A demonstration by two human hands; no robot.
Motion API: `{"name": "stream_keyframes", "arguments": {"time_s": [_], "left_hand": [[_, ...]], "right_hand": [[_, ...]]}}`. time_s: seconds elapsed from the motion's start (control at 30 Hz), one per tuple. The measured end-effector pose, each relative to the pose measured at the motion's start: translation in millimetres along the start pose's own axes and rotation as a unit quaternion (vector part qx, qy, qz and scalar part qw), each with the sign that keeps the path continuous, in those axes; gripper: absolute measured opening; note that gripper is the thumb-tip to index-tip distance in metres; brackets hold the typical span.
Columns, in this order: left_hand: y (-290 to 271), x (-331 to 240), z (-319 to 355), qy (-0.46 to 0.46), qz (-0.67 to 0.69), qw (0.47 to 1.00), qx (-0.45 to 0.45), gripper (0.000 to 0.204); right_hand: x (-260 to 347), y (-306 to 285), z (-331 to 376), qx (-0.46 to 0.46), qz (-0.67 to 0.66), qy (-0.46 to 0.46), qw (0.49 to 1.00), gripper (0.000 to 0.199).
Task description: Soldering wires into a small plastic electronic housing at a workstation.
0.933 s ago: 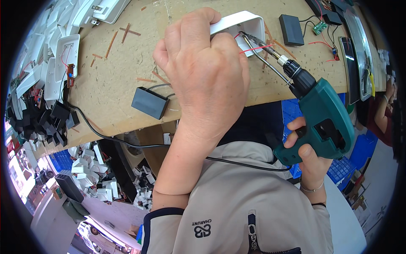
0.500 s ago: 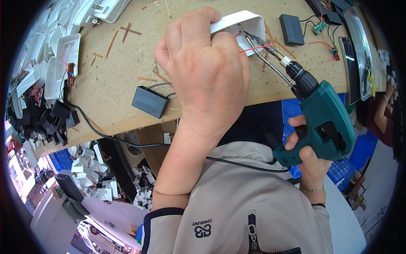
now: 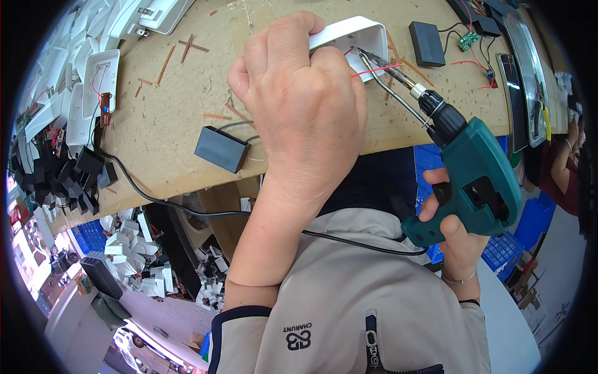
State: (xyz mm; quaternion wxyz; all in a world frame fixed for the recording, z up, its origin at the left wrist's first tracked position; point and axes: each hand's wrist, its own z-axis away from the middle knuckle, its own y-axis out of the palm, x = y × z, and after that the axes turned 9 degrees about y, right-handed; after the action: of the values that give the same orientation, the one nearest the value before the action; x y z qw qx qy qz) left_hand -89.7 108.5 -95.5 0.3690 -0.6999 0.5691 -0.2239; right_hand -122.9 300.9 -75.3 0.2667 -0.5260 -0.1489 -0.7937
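Note:
My left hand (image 3: 305,100) is closed around a white plastic housing (image 3: 352,30), which is tilted on its side near the far edge of view. In my right hand (image 3: 458,234) is a green pistol-shaped soldering gun (image 3: 483,168), its finger at the black trigger. The gun's dark tip and thin metal feed tube (image 3: 398,93) reach into the housing's open side. A red wire (image 3: 380,70) comes out past my left fingers and crosses the tip. My left fingertips are hidden behind the hand. A black box with leads (image 3: 222,149) lies beside my left wrist.
White housings (image 3: 93,68) and black boxes (image 3: 68,174) are heaped at the left. A black cord (image 3: 187,214) runs over the table edge. Brown strips (image 3: 166,65) are scattered about. At the right are another black box (image 3: 427,43), a green circuit board (image 3: 468,40) and a dark phone-like slab (image 3: 512,93).
Almost nothing differs. The housing and the gun's tip have shifted very slightly to the left, and both hands keep their holds.

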Motion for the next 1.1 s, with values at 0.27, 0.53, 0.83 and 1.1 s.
{"name": "stream_keyframes", "arguments": {"time_s": [0.27, 0.53, 0.83, 1.1], "left_hand": [[0.7, 0.7, 0.8, -0.003, 0.006, 1.0, -0.008, 0.005], [-1.0, 0.8, 2.7, 0.005, 0.0, 1.0, -0.001, 0.008], [-6.0, 2.9, 7.8, -0.023, 0.082, 0.996, -0.004, 0.02], [-2.7, 1.0, 14.3, 0.036, 0.066, 0.997, -0.034, 0.014]], "right_hand": [[-2.2, -4.1, 6.0, 0.011, -0.011, -0.002, 1.0, 0.071], [-7.6, -12.7, 22.0, 0.004, -0.034, 0.008, 0.999, 0.073], [-26.2, -27.3, 29.0, -0.012, -0.092, -0.048, 0.995, 0.071], [-24.4, -23.4, 23.3, -0.011, -0.101, -0.06, 0.993, 0.07]]}}
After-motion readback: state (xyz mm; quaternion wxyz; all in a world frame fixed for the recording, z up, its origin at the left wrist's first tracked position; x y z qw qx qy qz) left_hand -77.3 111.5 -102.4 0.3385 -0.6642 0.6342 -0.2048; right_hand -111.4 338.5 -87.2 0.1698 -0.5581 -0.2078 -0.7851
